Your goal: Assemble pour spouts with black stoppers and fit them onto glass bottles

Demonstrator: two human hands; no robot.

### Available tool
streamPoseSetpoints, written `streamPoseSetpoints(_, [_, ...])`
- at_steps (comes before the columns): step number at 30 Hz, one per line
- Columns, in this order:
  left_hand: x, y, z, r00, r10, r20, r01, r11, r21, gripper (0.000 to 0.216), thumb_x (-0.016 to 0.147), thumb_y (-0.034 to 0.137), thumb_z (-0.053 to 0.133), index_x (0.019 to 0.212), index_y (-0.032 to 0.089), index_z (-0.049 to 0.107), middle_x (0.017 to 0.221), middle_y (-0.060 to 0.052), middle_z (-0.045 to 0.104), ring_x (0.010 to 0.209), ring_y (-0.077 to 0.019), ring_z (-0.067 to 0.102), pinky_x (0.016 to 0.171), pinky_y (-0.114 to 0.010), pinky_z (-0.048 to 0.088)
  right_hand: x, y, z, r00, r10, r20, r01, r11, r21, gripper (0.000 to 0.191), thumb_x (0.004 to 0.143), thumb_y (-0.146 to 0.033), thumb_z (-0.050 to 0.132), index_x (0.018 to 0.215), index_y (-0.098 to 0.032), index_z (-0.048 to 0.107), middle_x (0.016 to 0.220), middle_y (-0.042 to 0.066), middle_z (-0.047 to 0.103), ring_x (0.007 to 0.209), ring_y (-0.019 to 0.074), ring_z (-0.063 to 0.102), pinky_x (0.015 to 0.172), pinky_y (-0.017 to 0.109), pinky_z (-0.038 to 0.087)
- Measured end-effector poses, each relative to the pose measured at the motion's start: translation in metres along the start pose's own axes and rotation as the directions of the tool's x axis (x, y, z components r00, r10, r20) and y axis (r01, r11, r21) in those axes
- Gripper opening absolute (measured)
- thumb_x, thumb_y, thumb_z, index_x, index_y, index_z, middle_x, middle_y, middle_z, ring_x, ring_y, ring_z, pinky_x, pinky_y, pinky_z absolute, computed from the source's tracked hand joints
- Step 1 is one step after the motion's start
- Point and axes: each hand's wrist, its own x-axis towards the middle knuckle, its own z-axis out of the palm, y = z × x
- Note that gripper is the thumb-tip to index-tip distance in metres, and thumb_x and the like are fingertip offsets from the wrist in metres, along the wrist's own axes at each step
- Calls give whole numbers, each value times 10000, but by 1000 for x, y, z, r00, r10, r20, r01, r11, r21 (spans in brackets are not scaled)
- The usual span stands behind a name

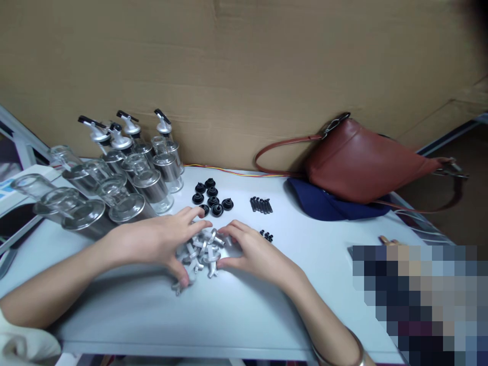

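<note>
A heap of small silver metal spout parts (202, 251) lies in the middle of the pale table (160, 315). My left hand (160, 241) rests over the heap's left side, fingers spread and curved, thumb under the parts. My right hand (253, 251) cups the heap's right side, fingers apart and touching the parts. Neither hand lifts any part. Just behind the heap sits a cluster of black rubber caps (211, 195).
Glass and metal dispenser bottles (122, 173) crowd the back left, some with black-tipped spouts. A row of small black pins (261, 205) and a few more black bits (267, 236) lie right of the caps. A brown shoulder bag (362, 162) on navy cloth (324, 203) fills the back right. A cardboard wall stands behind.
</note>
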Motion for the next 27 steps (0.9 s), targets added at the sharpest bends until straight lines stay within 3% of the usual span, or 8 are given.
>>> streamPoseSetpoints(6, [-7, -6, -1, 989, -135, 64, 134, 991, 29, 920, 570, 125, 772, 1379, 211, 344, 1487, -196, 275, 1298, -333, 411, 966, -346, 439, -1, 0, -1, 1000, 5, 16, -5, 1000, -17, 459, 713, -366, 755, 1092, -167, 590, 1009, 69, 577, 921, 208, 551, 813, 319, 455])
streamPoseSetpoints(10, [-1, -1, 2, 983, -161, 84, 162, 987, 1, 816, 618, 46, 687, 1357, 207, 380, 1441, -186, 356, 1214, -308, 507, 917, -331, 470, 0, -2, 0, 1000, 5, 21, -5, 1000, -7, 415, 726, -340, 747, 1073, -167, 597, 992, 66, 581, 910, 205, 556, 809, 322, 456])
streamPoseSetpoints(14, [1, 6, 0, 981, -133, 139, 138, 990, -30, 810, 632, 96, 724, 1357, 183, 375, 1428, -186, 365, 1235, -293, 487, 934, -307, 456, 0, -2, 0, 1000, 6, 17, -6, 1000, -9, 342, 736, -317, 740, 1010, -157, 613, 974, 66, 582, 893, 201, 557, 798, 322, 457])
streamPoseSetpoints(18, [-3, 9, -1, 973, -118, 200, 123, 992, -12, 1012, 546, 228, 832, 1399, 181, 290, 1475, -211, 282, 1309, -320, 401, 981, -324, 428, -1, 0, 0, 1000, -2, 9, 2, 1000, -15, 331, 735, -320, 740, 999, -166, 612, 970, 63, 581, 881, 199, 556, 789, 319, 457])
streamPoseSetpoints(22, [-1, 7, 10, 986, -102, 132, 100, 995, 21, 1108, 479, 396, 857, 1397, 147, 290, 1444, -241, 317, 1288, -361, 416, 992, -368, 419, -1, 0, 1, 1000, -1, 10, 2, 1000, -19, 320, 739, -317, 737, 995, -174, 608, 969, 62, 583, 886, 200, 559, 789, 319, 456])
streamPoseSetpoints(27, [3, 4, 19, 995, -62, 72, 57, 996, 67, 916, 660, 433, 755, 1397, 160, 285, 1407, -205, 379, 1240, -321, 473, 941, -347, 447, -1, 1, 0, 1000, 4, 9, -4, 1000, -25, 319, 728, -299, 749, 981, -166, 609, 963, 62, 583, 889, 198, 556, 792, 320, 454])
